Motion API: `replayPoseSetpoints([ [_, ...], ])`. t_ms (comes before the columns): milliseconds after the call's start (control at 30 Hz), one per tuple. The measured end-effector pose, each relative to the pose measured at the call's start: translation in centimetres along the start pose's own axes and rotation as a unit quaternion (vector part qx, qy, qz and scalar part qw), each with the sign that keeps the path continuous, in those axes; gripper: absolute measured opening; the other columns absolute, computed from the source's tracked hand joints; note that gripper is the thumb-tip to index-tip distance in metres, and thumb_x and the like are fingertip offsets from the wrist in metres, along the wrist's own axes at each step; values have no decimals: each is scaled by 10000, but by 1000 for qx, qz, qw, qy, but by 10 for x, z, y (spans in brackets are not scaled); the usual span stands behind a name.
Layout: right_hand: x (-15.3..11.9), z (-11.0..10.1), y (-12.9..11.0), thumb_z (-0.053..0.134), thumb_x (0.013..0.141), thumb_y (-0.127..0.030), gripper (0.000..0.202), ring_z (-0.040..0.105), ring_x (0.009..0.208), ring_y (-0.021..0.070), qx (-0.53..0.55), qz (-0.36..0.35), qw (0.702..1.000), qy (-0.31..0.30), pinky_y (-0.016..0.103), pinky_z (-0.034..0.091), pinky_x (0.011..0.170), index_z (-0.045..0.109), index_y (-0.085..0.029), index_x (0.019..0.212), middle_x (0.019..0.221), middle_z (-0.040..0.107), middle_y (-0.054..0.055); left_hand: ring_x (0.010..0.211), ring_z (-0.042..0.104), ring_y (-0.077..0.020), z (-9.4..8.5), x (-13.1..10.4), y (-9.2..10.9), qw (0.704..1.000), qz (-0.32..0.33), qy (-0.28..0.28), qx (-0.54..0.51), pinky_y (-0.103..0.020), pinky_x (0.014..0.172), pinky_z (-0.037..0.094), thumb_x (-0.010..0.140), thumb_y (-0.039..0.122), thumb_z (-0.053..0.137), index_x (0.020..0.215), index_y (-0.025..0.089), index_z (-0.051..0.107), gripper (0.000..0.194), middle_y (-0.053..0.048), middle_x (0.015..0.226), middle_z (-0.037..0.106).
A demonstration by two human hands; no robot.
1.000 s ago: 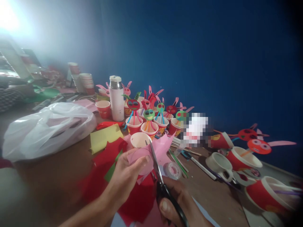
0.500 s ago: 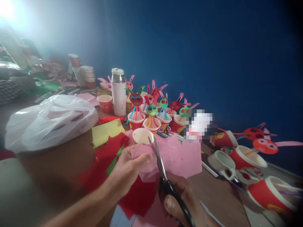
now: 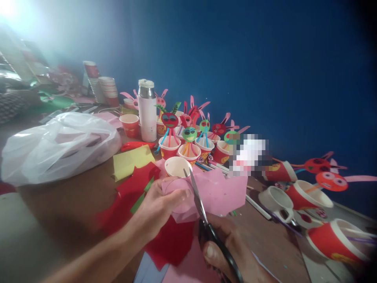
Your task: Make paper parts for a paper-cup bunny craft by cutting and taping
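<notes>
Between its thumb and fingers my left hand pinches a piece of pink paper with a drawn curve on it. My right hand grips black-handled scissors, their blades slightly apart and pointing away from me at the paper's right edge. Just beyond the blades stands a paper cup, its lower part hidden by the pink paper. A larger pink sheet spreads to the right. Red paper lies below my hands, with a green strip to the left.
A white plastic bag sits on the left near yellow paper. Behind stand a white flask and several red cups with paper faces. A white mug and tipped cups are on the right. A blue wall rises behind.
The view has shifted slightly, so things on the table sit a little higher. The larger pink sheet's right edge has moved slightly left. Both hands keep their grips, with the blades still slightly apart.
</notes>
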State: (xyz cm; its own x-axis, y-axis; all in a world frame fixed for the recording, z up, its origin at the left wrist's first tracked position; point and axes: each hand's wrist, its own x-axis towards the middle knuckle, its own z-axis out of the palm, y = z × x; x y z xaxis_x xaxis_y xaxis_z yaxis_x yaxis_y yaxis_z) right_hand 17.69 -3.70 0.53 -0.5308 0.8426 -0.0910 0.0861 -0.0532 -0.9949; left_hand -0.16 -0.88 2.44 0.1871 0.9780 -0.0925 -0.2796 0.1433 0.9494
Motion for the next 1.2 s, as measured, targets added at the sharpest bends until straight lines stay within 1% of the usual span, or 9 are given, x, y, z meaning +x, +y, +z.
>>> replayPoseSetpoints([
  [133, 1, -1, -1, 630, 700, -572, 453, 315, 514, 89, -10, -4, 1000, -3, 220, 230, 454, 548, -139, 802, 574, 356, -51, 554, 457, -102, -1, 1, 1, 1000, -6, -20, 10, -224, 529, 343, 776, 202, 554, 732, 116, 613, 113, 6, 605, 519],
  [300, 2, -2, 0, 615, 705, -590, 457, 289, 514, 87, -9, -15, 1000, -6, 222, 214, 447, 545, -144, 768, 566, 339, -53, 542, 442, -99, -2, 2, 4, 999, -13, -37, 20, -227, 524, 337, 775, 206, 550, 730, 116, 614, 119, 6, 598, 513],
  [433, 2, -1, 0, 624, 706, -582, 447, 294, 513, 84, 8, -13, 1000, -4, 217, 213, 446, 549, -144, 755, 566, 364, -49, 552, 439, -101, -2, 2, 9, 998, -19, -54, 36, -226, 530, 335, 771, 210, 543, 720, 113, 611, 129, 4, 603, 510],
  [600, 2, -1, 0, 639, 685, -598, 466, 315, 497, 77, 12, -8, 1000, 6, 205, 227, 438, 547, -142, 719, 561, 392, -44, 547, 422, -94, -4, 1, 13, 996, -17, -53, 66, -221, 517, 316, 766, 207, 547, 723, 113, 601, 117, 13, 601, 491],
  [767, 0, -1, 1, 633, 686, -603, 470, 331, 477, 75, 5, -4, 1000, 1, 203, 228, 425, 548, -141, 709, 544, 414, -41, 532, 396, -83, -7, 2, 13, 995, -19, -54, 85, -221, 506, 295, 766, 218, 565, 708, 120, 579, 115, 26, 590, 468],
  [833, 0, 0, -1, 633, 688, -600, 468, 331, 481, 76, 3, -13, 1000, 0, 204, 227, 429, 552, -139, 708, 543, 414, -40, 532, 411, -85, -8, 3, 15, 994, -23, -58, 86, -221, 508, 301, 767, 221, 562, 707, 121, 582, 118, 22, 594, 483],
  [933, 0, 1, -4, 629, 695, -589, 460, 318, 501, 80, 6, -16, 1000, -8, 207, 220, 435, 552, -136, 711, 552, 398, -41, 559, 470, -100, -7, 3, 18, 994, -28, -71, 80, -220, 524, 332, 764, 211, 552, 701, 123, 593, 116, 0, 624, 541],
  [1033, 1, 1, -5, 624, 700, -587, 460, 309, 505, 81, 7, -13, 1000, -11, 209, 217, 438, 554, -133, 730, 555, 390, -43, 602, 514, -111, -5, 1, 20, 994, -33, -77, 75, -220, 559, 368, 757, 196, 551, 747, 128, 628, 104, -19, 689, 595],
  [1200, 1, 0, -4, 638, 692, -577, 454, 321, 494, 79, 9, -13, 1000, -8, 206, 223, 436, 574, -132, 756, 555, 389, -48, 578, 523, -118, -3, 1, 22, 995, -51, -61, 62, -223, 547, 374, 722, 202, 574, 710, 117, 629, 102, -27, 651, 600],
])
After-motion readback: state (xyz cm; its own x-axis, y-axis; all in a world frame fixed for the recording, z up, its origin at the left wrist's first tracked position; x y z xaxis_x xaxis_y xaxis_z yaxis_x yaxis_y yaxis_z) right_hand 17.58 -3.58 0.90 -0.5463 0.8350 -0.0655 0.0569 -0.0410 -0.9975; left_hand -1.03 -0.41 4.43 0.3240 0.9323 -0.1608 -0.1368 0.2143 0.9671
